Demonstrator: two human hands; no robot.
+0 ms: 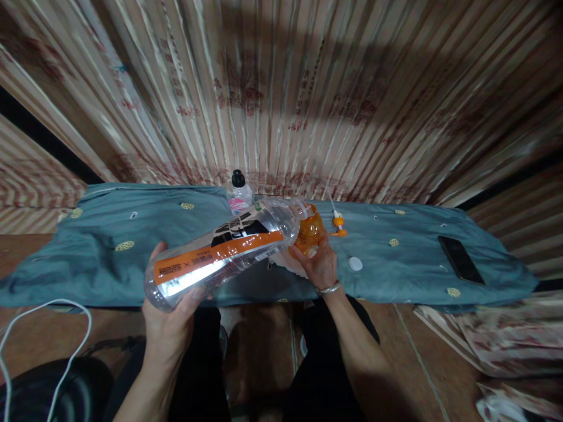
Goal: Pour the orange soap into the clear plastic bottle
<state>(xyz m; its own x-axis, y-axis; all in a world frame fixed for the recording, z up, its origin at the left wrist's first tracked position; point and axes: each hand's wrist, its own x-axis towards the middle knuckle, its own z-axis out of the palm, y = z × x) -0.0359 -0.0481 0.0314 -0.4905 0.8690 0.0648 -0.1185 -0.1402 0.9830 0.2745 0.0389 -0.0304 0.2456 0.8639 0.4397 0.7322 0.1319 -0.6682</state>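
Observation:
My left hand [171,322] is closed around the lower end of a large clear plastic bottle [224,246] with an orange, black and silver label. The bottle lies tilted across, its neck pointing right. In my right hand [320,261] is an orange see-through bottle [308,231], gripped with the fingers wrapped round it. The clear bottle's mouth meets the top of the orange one; whether they touch cannot be made out. An orange and white pump head [338,224] with a tube lies just right of them. Beneath my right hand shows something pale [288,262], partly hidden.
A teal cloth [396,264] covers the low surface. On it are a black-capped bottle [240,192], a white round disc [355,263] and a black phone [461,259]. Striped curtains [281,99] hang behind. A white cable [48,305] loops at the left.

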